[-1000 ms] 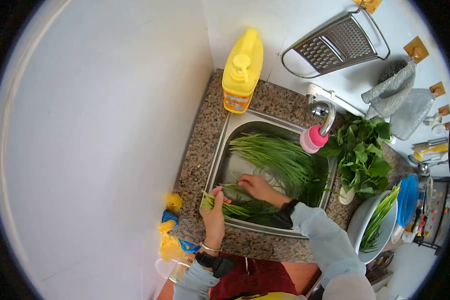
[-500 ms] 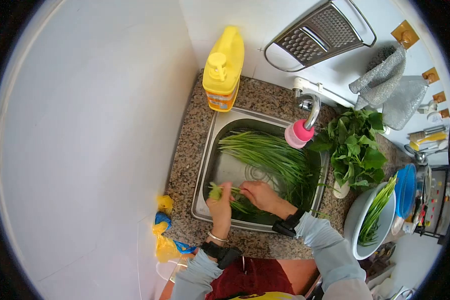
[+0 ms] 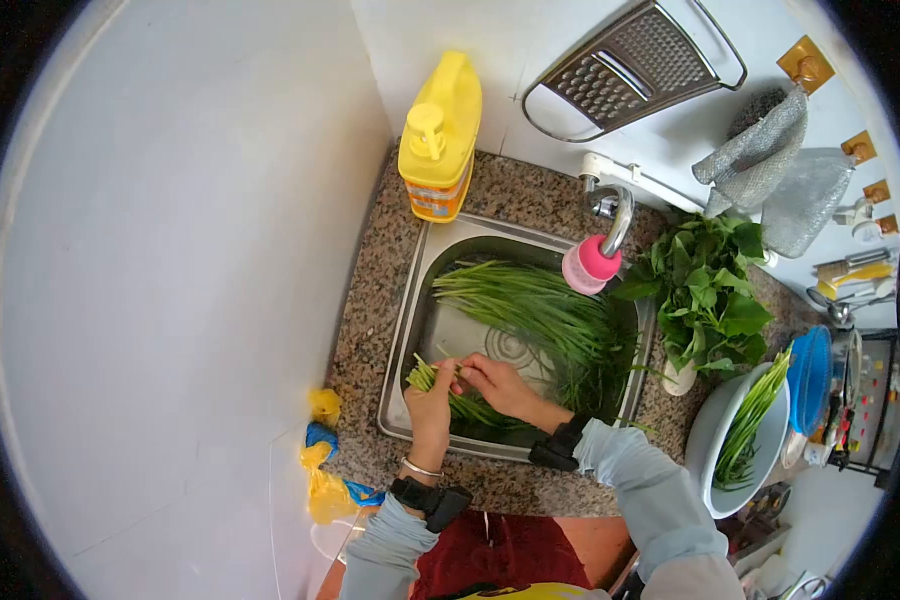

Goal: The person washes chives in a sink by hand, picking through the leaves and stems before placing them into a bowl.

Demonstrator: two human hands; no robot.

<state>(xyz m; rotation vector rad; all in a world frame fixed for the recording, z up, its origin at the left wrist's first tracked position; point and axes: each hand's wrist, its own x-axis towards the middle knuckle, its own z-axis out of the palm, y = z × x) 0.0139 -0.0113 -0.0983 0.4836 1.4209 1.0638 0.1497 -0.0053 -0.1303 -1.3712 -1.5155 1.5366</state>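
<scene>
Over the near left part of the steel sink (image 3: 398,335), my left hand (image 3: 429,412) is closed around a small bunch of green chives (image 3: 422,374), their pale cut ends poking up past the thumb. Close beside it, my right hand (image 3: 502,386) is pinched together at a thin stalk that meets the bunch; the fingertips partly hide it. A larger heap of long chives (image 3: 530,300) lies in the sink water behind both hands.
A pink-headed faucet (image 3: 592,265) hangs over the sink. A yellow jug (image 3: 440,140) stands at the back left. Leafy greens (image 3: 715,290) and a pale basin (image 3: 705,440) holding more chives (image 3: 755,425) are on the right. A grater (image 3: 635,75) hangs above.
My right hand has shifted slightly left and up, nearer to my left fingertips. My left hand has turned a little, showing more of the bunch's ends. The chives heap looks the same.
</scene>
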